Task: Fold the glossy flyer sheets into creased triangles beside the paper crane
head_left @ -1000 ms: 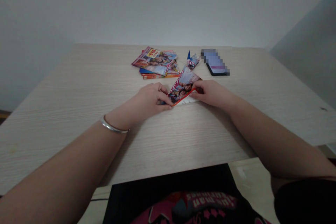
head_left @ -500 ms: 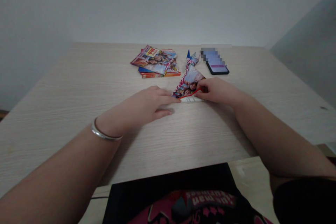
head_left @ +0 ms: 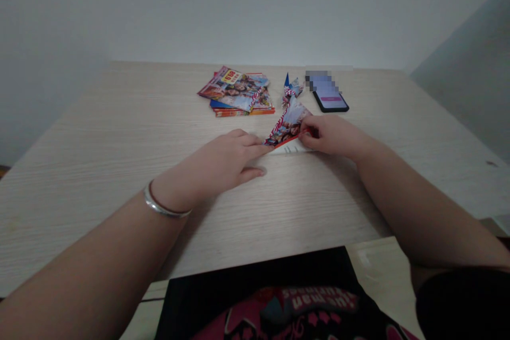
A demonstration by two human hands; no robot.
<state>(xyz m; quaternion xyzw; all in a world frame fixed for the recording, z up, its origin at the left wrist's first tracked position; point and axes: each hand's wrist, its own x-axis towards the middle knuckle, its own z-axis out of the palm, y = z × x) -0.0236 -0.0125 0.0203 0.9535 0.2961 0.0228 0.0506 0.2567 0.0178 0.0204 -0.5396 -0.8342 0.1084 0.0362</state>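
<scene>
A folded sheet of printed paper (head_left: 292, 118) lies on the table, its coloured side forming a triangle above a white strip with a red edge. My left hand (head_left: 229, 162), flat with fingers apart, presses a fingertip on the paper's left corner. With fingers and thumb closed, my right hand (head_left: 329, 135) pinches the red edge at the paper's right side. Just behind this sheet stands a small folded paper figure (head_left: 292, 88) with a blue point; its lower part is partly hidden by the sheet.
Several colourful printed leaflets (head_left: 239, 90) lie in a loose stack at the back left. A phone (head_left: 327, 93) with a lit screen lies at the back right, its upper part blurred out. The pale wooden table (head_left: 99, 127) meets a wall behind.
My right hand has lifted the red edge slightly, so more of the white strip shows beneath it. My left fingertip stays at the left corner.
</scene>
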